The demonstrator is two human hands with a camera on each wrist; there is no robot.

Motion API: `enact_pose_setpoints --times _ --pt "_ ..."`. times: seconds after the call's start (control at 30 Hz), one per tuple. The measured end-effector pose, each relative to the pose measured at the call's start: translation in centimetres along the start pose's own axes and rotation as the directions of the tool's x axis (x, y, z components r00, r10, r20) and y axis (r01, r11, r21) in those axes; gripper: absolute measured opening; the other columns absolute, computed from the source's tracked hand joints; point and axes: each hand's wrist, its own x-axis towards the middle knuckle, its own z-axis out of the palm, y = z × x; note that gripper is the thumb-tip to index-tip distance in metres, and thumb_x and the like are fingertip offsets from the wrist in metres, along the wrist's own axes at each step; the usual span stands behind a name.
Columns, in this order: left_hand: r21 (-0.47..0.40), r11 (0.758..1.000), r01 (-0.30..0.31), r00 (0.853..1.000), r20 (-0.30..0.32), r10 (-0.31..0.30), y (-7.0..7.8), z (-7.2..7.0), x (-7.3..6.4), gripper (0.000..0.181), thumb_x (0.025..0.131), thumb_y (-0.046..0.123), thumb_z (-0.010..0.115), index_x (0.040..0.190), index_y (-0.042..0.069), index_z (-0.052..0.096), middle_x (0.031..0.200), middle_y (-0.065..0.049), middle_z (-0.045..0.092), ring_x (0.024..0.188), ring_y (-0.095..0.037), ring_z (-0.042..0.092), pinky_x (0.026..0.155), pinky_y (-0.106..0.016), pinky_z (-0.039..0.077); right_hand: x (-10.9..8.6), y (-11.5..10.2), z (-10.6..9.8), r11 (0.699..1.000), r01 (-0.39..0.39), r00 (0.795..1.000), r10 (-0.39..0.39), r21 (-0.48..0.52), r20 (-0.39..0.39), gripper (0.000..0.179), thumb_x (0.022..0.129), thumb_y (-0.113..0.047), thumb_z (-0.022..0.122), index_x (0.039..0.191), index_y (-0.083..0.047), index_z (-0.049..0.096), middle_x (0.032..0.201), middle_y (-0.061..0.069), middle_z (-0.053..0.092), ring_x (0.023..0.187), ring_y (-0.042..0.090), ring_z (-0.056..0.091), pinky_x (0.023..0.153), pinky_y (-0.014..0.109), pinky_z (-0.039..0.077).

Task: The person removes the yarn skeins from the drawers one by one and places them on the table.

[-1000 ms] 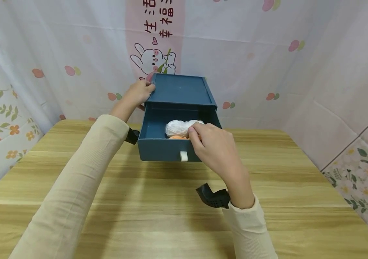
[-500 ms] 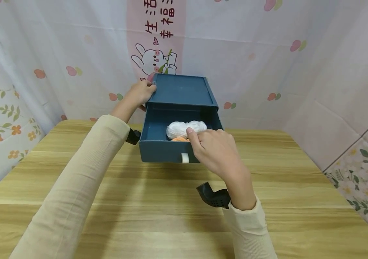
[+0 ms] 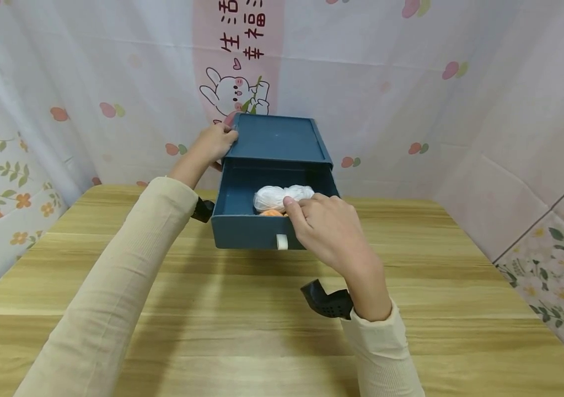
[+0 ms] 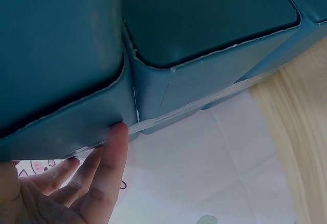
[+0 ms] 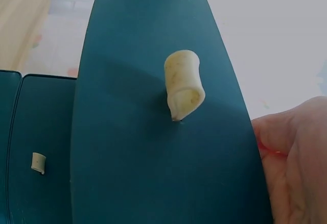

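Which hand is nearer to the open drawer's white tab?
Right. The right hand grips the drawer front beside the tab; the left hand is farther back, at the cabinet.

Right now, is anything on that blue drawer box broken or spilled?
Nothing looks spilled: the white yarn sits inside the drawer. But in the left wrist view, the blue box has pale, rough nicks along its edges, so it looks a bit chipped.

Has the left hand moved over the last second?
No; in the head view, the left hand shows no visible shift against the printed rabbit on the curtain.
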Motion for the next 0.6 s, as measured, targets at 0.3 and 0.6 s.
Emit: enact_pose_setpoints --times 0.3,0.6 --pt "-0.007 1.000 0.004 1.000 0.016 -0.004 0.25 -0.06 -0.26 0.052 0.100 0.029 0.028 0.146 0.004 0.027 0.142 -0.021 0.040 0.118 -0.035 0.051 0.083 -0.046 0.054 -0.02 0.05 -0.24 0.999 -0.048 0.994 0.047 0.006 0.096 0.058 0.100 -0.043 0.026 0.049 -0.016 0.031 0.049 -0.004 0.023 0.047 0.014 0.029 0.045 0.026 0.021" --pt "-0.039 0.999 0.012 1.000 0.015 -0.011 -0.02 0.07 -0.23 0.053 0.100 0.030 0.028 0.147 0.005 0.023 0.146 -0.020 0.036 0.123 -0.036 0.048 0.084 -0.048 0.054 0.11 -0.08 -0.36 0.999 -0.045 0.993 0.044 0.006 0.106 0.058 0.101 -0.042 0.026 0.049 -0.016 0.034 0.050 -0.003 0.026 0.053 0.016 0.040 0.047 0.026 0.027"
